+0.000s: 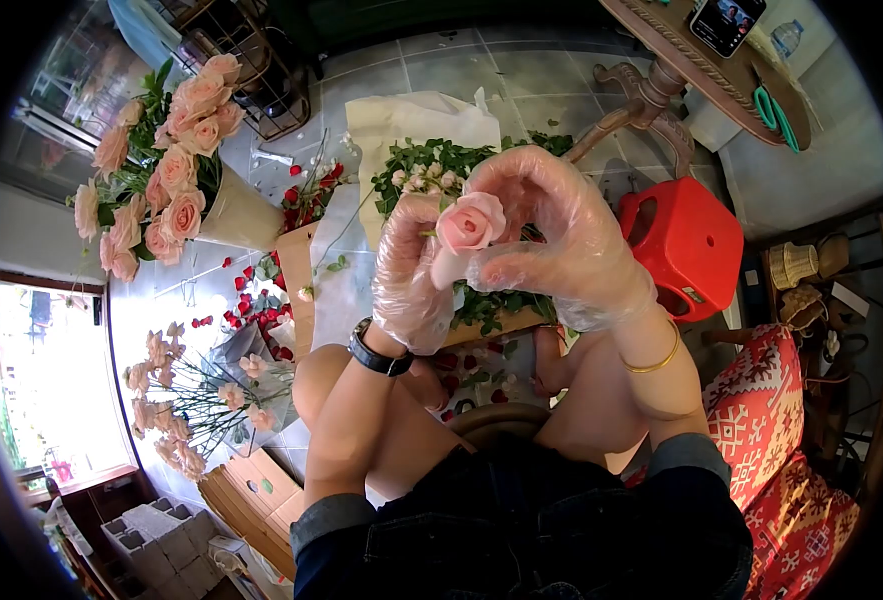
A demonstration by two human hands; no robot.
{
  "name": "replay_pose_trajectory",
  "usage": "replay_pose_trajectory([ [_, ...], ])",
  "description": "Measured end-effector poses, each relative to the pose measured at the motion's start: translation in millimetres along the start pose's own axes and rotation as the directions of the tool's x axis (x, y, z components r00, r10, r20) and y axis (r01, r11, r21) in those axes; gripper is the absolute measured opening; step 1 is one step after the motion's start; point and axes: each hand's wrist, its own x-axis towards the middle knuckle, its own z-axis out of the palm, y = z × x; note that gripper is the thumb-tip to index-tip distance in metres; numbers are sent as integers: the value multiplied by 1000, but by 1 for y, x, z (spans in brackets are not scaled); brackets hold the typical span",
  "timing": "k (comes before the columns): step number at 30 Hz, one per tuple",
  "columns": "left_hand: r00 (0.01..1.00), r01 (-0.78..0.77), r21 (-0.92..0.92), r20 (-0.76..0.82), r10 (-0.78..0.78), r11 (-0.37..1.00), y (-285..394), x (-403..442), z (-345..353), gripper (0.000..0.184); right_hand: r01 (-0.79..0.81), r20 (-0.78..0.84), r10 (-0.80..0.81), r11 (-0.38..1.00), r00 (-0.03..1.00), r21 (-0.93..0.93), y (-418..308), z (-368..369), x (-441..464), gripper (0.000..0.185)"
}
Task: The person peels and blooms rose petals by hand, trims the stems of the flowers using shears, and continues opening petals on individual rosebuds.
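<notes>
A pink rose (pixel 470 224) faces up toward me between my two hands, both in clear plastic gloves. My left hand (pixel 407 275) closes around the rose just under its bloom; the stem is mostly hidden. On the other side, my right hand (pixel 571 240) curves in a wide C with thumb and fingers apart, its fingertips close to the petals. Whether they touch the petals I cannot tell. Beneath the hands lie leafy green stems with small pale rose heads (pixel 426 180), on brown paper (pixel 381 115).
A tall vase (pixel 239 215) of pink roses stands at left, with paler cut roses (pixel 161 400) below it. Red petals (pixel 251 300) litter the tiles. A red stool (pixel 686 245) is at right, under a wooden table (pixel 651 60) with a phone (pixel 726 22) and green-handled scissors (pixel 773 115).
</notes>
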Motion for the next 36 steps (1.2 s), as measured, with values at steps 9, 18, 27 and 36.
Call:
replay_pose_trajectory([
  [9,999,-23,43,29,22,999,8,0,8,17,27,-32,-25,998,999,59,0,3,0,34],
  [18,990,-109,137,108,94,985,3,7,3,21,-262,118,243,946,963,188,-2,-4,-1,23],
  [27,990,-109,-77,79,115,991,-19,1,-12,24,-240,99,226,957,969,162,-5,-2,1,15],
  [36,998,7,-127,59,1,992,-21,-6,-13,31,-53,8,53,994,999,97,1,-13,4,25],
])
